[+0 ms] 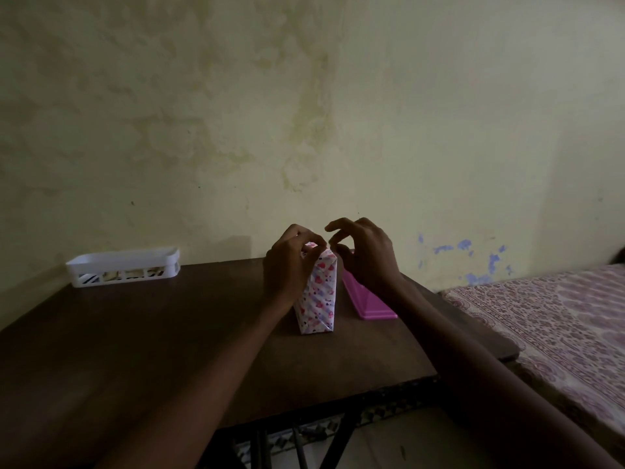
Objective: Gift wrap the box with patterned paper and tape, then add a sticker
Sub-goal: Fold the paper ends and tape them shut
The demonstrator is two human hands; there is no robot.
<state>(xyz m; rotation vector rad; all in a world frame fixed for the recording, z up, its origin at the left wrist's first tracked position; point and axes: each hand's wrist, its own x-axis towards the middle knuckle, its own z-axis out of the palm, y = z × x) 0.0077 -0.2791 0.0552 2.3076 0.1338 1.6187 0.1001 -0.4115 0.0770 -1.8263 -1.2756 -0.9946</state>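
Note:
A box wrapped in white paper with pink hearts and stripes stands upright on its end near the middle of the dark wooden table. My left hand grips the box's top left edge, fingers curled over the folded paper there. My right hand hovers just right of the box's top with its fingers loosely curled; whether its fingertips pinch a small piece of tape or a sticker is too dark to tell.
A pink plastic case lies right of the box, partly behind my right wrist. A white slotted basket stands at the table's far left by the wall. A bed with a patterned cover adjoins the table's right side.

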